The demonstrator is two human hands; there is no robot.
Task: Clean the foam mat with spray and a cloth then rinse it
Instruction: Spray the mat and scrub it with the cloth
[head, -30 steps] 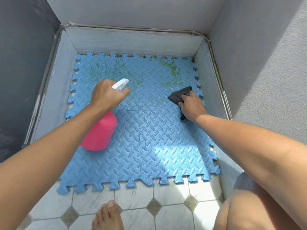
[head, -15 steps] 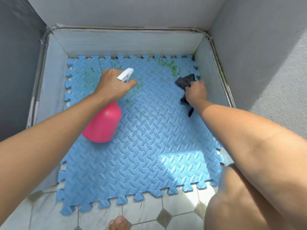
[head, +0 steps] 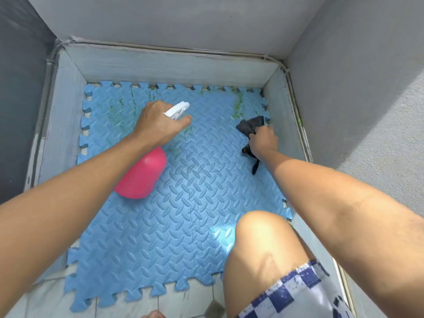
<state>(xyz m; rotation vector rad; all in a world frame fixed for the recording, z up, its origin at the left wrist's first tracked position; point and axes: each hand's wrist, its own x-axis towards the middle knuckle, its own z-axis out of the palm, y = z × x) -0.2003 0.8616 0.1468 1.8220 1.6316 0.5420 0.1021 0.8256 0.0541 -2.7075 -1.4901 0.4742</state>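
Note:
A blue interlocking foam mat [head: 183, 214] lies on the floor in a walled corner, with green stains [head: 119, 111] along its far edge. My left hand [head: 158, 125] grips a pink spray bottle [head: 142, 177] by its white trigger head [head: 177, 110], nozzle aimed at the far middle of the mat. My right hand [head: 262, 140] presses a dark grey cloth [head: 251, 126] against the mat near the far right corner, just below a green streak [head: 237, 109].
Low tiled walls [head: 174, 67] close in the mat on the left, far and right sides. My right knee [head: 259, 244] hovers over the mat's near right corner. White floor tiles [head: 172, 304] lie in front of the near edge.
The view has moved in closer and my knee has come over the mat. My right hand slid the cloth toward the far right corner. My left hand carried the bottle farther up the mat.

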